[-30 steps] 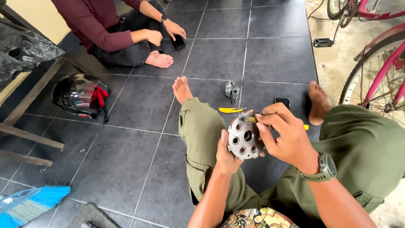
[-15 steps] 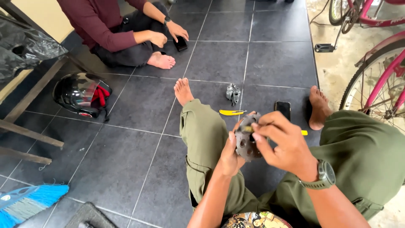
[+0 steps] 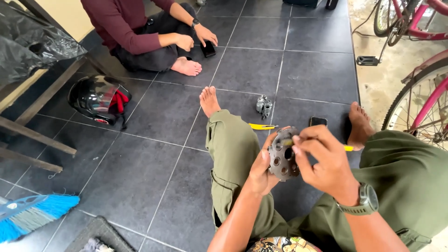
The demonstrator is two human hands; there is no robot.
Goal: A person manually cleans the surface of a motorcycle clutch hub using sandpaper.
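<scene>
Between the person's raised knees, a round grey metal part (image 3: 282,156) pierced with several holes is held up above the dark tiled floor (image 3: 154,177). Its left edge sits in the left hand (image 3: 262,169), whose fingers wrap around from behind and grip it. On its right side the right hand (image 3: 324,161) is closed, fingertips pinched together over a small yellowish piece at the top face of the part; what exactly that piece is cannot be told. A dark wristwatch (image 3: 365,199) sits on the right wrist. Both legs wear olive-green trousers (image 3: 233,154), and both bare feet rest on the tiles farther out. Just beyond the part, on the floor, lie a yellow-handled tool (image 3: 262,126) and a black phone (image 3: 318,121), with a small grey metal assembly (image 3: 263,105) a little farther still. At the far side another person sits cross-legged in a maroon sleeve (image 3: 128,28), 1 hand resting on a second black phone (image 3: 208,48). To the left, a black helmet (image 3: 99,99) with red lining lies near a wooden frame (image 3: 32,135). A blue broom head (image 3: 35,215) shows at the near left, and a pink bicycle (image 3: 422,88) stands at the right.
</scene>
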